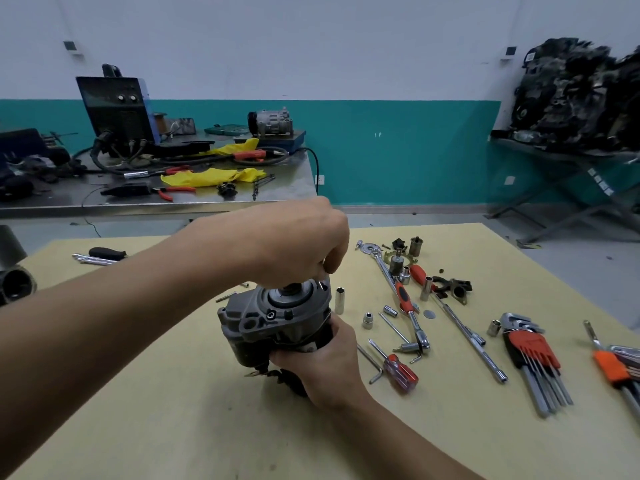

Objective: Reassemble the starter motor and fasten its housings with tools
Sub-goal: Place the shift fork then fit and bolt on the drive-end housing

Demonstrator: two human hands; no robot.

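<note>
Step in hand: by my reading, starting a fastener by hand in the end housing; no tool is on it yet.
Starter motor [277,317]: stands on end near the middle of the desk [173,427], grey end housing uppermost.
Right hand [325,365]: fingers clamped round the dark body from the right, steadying it.
Left hand [298,240]: reaches over the top; fingers [332,261] curled together, pinching what looks like a slim bolt [324,275] at the housing's far rim.
Tools: ratchet wrench [408,306], deep socket [339,300] and hex key set [533,355] lie to the right, untouched.
Next move calls for: seating the bolt straight, then choosing a matching socket or key while the right hand holds the body.
</note>
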